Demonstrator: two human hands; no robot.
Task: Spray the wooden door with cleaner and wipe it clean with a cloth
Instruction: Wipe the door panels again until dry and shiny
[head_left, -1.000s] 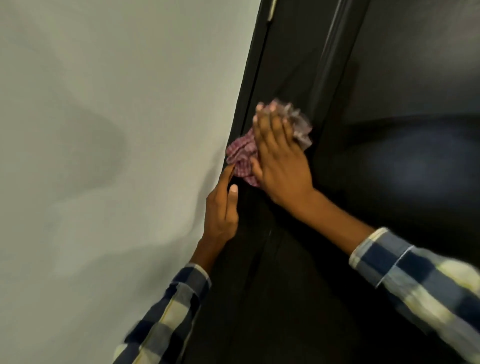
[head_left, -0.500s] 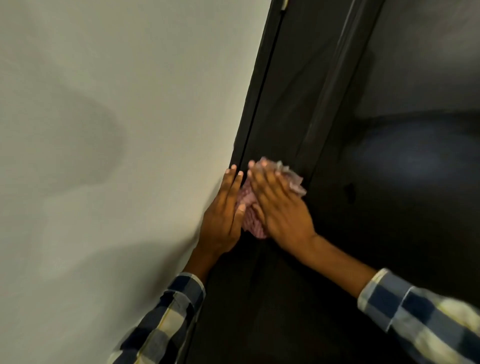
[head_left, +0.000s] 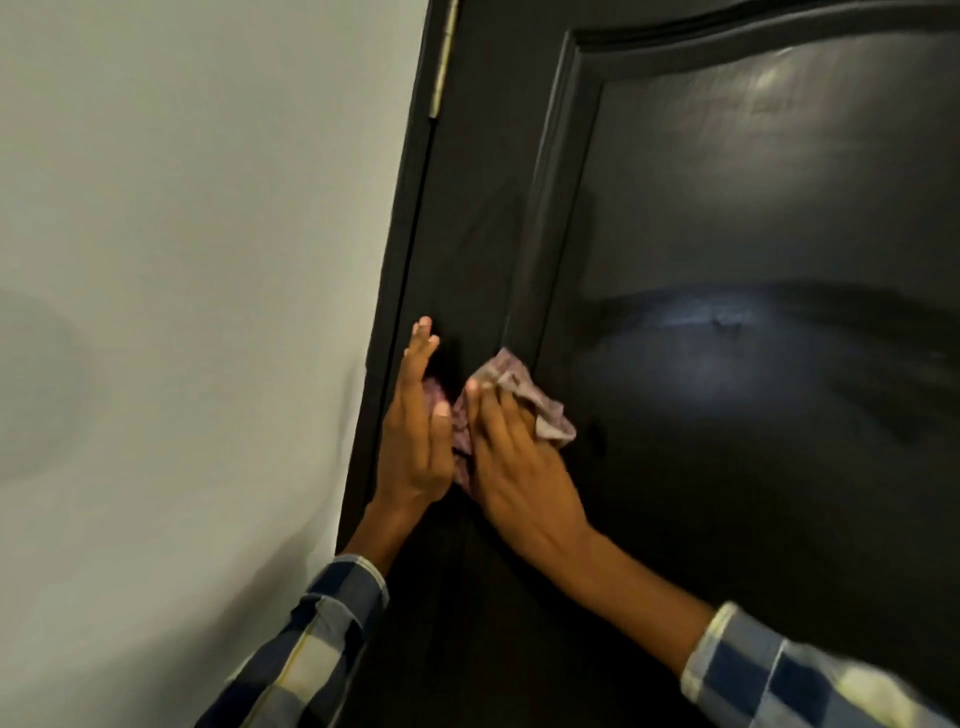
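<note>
Cloth (head_left: 524, 400) looks soft, light and scrunchy, so a flat palm suits it. Right hand (head_left: 511, 462) presses it on the hard door (head_left: 753, 467), fingers straight. Left hand (head_left: 415, 441) rests beside it, fingers straight.

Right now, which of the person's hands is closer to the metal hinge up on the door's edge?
The left. The left hand lies by the door's edge, straight below the hinge, fingers pointing up toward it. The right hand presses the cloth further right, beside the raised panel.

The cloth (head_left: 511, 397) lies on the door (head_left: 727, 467), between both hands, right of the wall (head_left: 182, 312).
</note>
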